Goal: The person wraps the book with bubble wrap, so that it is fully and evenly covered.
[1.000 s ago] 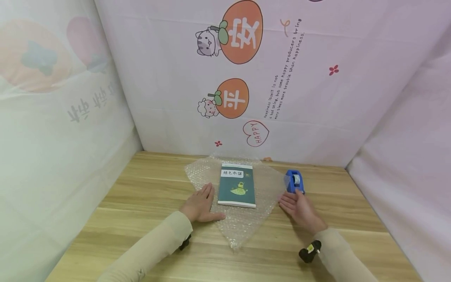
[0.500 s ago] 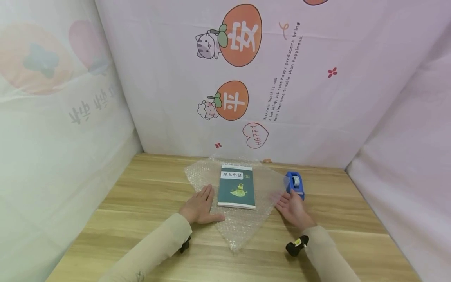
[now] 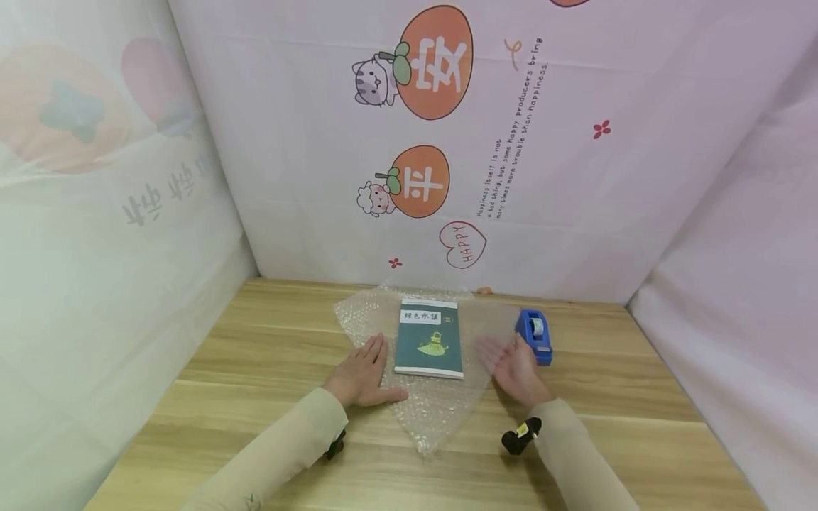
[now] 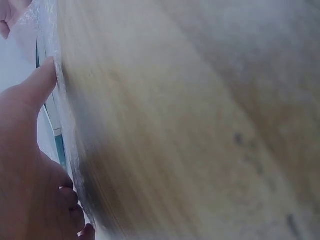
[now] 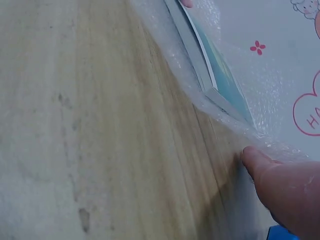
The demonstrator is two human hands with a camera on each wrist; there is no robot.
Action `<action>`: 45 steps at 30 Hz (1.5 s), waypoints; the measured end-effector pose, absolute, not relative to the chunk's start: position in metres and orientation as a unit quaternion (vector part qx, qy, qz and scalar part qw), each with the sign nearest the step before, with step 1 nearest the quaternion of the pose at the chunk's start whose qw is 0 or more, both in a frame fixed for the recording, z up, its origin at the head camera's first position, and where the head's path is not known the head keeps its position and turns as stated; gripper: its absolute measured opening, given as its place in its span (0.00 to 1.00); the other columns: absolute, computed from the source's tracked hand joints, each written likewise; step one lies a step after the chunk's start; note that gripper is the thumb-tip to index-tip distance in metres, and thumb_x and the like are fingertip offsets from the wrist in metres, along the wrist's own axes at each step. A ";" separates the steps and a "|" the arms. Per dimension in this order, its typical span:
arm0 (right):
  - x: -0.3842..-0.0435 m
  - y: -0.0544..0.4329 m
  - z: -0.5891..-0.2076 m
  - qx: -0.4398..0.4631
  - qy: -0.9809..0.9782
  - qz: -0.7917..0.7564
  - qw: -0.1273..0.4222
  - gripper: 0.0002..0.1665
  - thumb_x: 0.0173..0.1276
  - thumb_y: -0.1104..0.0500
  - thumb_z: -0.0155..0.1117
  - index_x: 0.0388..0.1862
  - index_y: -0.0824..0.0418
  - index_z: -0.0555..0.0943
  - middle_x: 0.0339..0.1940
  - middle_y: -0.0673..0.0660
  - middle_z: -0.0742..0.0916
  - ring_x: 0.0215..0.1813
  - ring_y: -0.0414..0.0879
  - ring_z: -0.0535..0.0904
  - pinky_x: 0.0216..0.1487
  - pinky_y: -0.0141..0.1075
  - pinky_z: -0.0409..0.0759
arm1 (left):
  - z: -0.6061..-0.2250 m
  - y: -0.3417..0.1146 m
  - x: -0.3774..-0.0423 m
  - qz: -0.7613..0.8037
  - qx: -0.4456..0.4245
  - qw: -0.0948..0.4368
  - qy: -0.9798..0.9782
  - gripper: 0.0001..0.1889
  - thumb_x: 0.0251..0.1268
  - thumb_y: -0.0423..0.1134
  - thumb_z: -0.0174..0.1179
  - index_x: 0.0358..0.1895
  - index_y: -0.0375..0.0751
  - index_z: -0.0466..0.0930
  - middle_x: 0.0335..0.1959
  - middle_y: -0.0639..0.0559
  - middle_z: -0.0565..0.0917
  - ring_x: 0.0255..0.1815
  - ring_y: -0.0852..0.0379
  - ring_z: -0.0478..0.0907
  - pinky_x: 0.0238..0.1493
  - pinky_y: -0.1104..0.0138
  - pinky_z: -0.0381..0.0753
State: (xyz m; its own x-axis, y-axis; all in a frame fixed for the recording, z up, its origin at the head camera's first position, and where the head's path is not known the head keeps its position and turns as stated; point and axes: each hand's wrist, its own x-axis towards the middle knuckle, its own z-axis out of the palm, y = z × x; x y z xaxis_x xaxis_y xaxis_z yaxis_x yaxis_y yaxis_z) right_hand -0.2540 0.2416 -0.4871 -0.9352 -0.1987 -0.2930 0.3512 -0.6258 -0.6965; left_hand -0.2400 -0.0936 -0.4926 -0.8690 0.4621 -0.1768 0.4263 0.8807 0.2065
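A green booklet [image 3: 429,341] with a white title label lies on a sheet of bubble wrap [image 3: 434,411] set cornerwise on the table. My left hand [image 3: 361,374] rests flat on the wrap's left edge beside the booklet, thumb spread toward its lower edge. My right hand [image 3: 514,369] is palm up at the wrap's right side. Its straight fingers show through the raised right flap, apart from the booklet. In the right wrist view, the thumb [image 5: 280,180] is at the wrap's edge, with the other fingers hidden.
Just beyond my right hand stands a blue tape dispenser [image 3: 535,336] with a roll of clear tape. The wooden table [image 3: 255,369] is bounded by printed cloth [image 3: 543,248] at the back and cloth on both sides.
My right hand has moved left, away from the tape dispenser and toward the booklet, with the wrap's right flap over its fingers. The left hand has stayed in place.
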 end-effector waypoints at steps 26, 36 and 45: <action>-0.256 0.206 -0.462 0.001 0.744 -0.661 0.099 0.43 0.89 0.42 0.19 0.84 0.74 0.53 0.85 0.73 0.61 0.87 0.66 0.57 0.88 0.55 0.57 | -0.485 -0.095 -0.239 0.072 0.238 0.098 0.964 0.60 0.70 0.77 0.51 0.85 0.29 0.47 0.88 0.34 0.48 0.90 0.39 0.47 0.88 0.49 0.56; -0.250 0.190 -0.466 -0.046 0.846 -0.528 0.054 0.43 0.90 0.41 0.22 0.80 0.73 0.64 0.82 0.73 0.69 0.83 0.69 0.64 0.85 0.61 0.61 | -0.485 -0.091 -0.235 0.037 0.276 0.068 0.958 0.55 0.74 0.74 0.49 0.84 0.29 0.52 0.87 0.34 0.53 0.89 0.39 0.51 0.88 0.48 0.56; -0.246 0.182 -0.469 -0.072 0.907 -0.413 0.046 0.40 0.90 0.41 0.29 0.82 0.69 0.63 0.83 0.68 0.69 0.85 0.65 0.62 0.86 0.59 0.59 | -0.502 -0.092 -0.242 0.008 0.309 0.057 0.949 0.53 0.76 0.73 0.45 0.84 0.30 0.51 0.88 0.37 0.52 0.90 0.42 0.48 0.90 0.53 0.52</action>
State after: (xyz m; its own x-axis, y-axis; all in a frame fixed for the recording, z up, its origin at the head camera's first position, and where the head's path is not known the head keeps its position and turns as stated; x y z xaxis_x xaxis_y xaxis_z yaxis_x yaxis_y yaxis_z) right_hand -0.2463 0.1817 -0.4690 -0.9855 -0.1680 -0.0245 -0.0918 0.6489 -0.7553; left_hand -0.2422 -0.0917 -0.5018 -0.8026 0.5876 -0.1026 0.5857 0.8089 0.0507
